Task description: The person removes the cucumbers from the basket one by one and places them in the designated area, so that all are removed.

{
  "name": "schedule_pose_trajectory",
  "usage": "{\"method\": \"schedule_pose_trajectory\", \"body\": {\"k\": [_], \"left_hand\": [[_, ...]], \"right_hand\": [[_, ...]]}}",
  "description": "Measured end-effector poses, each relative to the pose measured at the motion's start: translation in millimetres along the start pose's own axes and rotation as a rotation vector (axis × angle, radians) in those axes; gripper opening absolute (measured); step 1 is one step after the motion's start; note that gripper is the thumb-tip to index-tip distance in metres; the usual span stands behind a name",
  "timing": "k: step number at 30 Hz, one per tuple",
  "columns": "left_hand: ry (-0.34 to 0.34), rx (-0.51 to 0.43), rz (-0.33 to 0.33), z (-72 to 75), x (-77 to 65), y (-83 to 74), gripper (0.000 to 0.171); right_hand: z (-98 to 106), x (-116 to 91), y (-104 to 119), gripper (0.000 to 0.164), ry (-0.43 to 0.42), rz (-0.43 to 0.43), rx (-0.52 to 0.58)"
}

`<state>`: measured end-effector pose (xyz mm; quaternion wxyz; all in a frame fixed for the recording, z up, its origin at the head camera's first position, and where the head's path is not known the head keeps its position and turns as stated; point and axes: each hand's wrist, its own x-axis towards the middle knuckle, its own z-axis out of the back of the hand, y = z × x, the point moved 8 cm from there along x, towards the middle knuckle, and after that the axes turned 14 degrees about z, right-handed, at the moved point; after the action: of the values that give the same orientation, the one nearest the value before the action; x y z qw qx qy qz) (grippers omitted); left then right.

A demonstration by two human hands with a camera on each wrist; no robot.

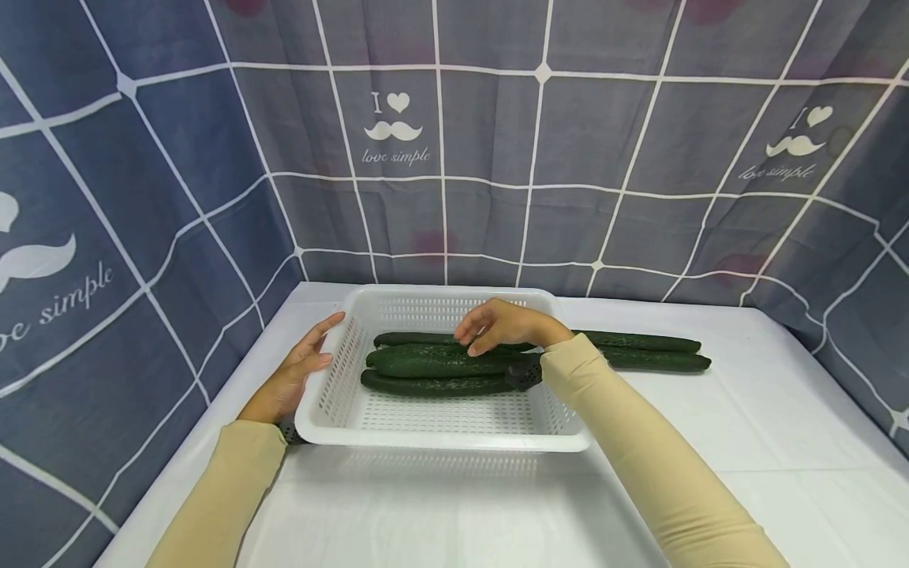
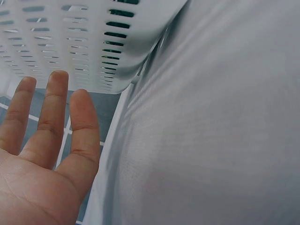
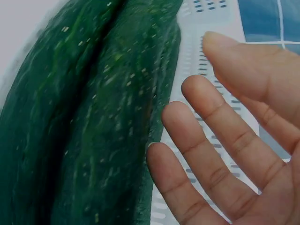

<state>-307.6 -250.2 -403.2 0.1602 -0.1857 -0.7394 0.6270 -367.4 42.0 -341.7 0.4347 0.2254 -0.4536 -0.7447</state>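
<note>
Three dark green cucumbers (image 1: 426, 361) lie side by side in a white perforated plastic basket (image 1: 440, 443). Over them hovers my right hand (image 1: 507, 323), fingers loosely bent and holding nothing. The right wrist view shows that hand's (image 3: 234, 164) spread fingers beside the bumpy cucumbers (image 3: 112, 122), with a gap between the fingertips and thumb. At the basket's left side is my left hand (image 1: 291, 379), its fingers near the rim. Its fingers (image 2: 49, 112) look straight and apart in the left wrist view, close to the slotted wall (image 2: 70, 42); contact cannot be made out.
Two more cucumbers (image 1: 649, 360) lie on the white-covered table (image 1: 767, 418) right of the basket, their left ends hidden behind my right arm. A grey-blue checked curtain (image 1: 490, 142) with white lines rises behind the table and along both sides.
</note>
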Motion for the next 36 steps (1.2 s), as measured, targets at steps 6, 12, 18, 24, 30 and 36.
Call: {"method": "schedule_pose_trajectory", "body": {"k": [6, 12, 18, 24, 30, 36], "left_hand": [[-0.003, 0.004, 0.003, 0.0, 0.3, -0.2, 0.059], [-0.023, 0.012, 0.014, 0.3, -0.2, -0.4, 0.060], [-0.003, 0.002, 0.001, 0.2, -0.4, -0.6, 0.059], [-0.012, 0.010, 0.010, 0.3, 0.0, -0.4, 0.059], [-0.026, 0.020, 0.016, 0.6, -0.2, 0.2, 0.059], [-0.001, 0.007, -0.004, -0.7, -0.9, -0.6, 0.059]], "right_hand": [[-1.9, -1.9, -4.4, 0.038, 0.003, -0.046, -0.033], [-4.4, -1.9, -10.1, 0.035, 0.027, -0.064, -0.044], [-6.5, -0.5, -14.9, 0.035, 0.041, -0.049, -0.063], [-10.2, -1.5, -11.4, 0.037, 0.057, -0.062, -0.105], [-12.2, 0.0, -14.0, 0.038, 0.065, -0.078, -0.189], [-12.9, 1.2, -14.7, 0.038, 0.061, -0.118, -0.330]]}}
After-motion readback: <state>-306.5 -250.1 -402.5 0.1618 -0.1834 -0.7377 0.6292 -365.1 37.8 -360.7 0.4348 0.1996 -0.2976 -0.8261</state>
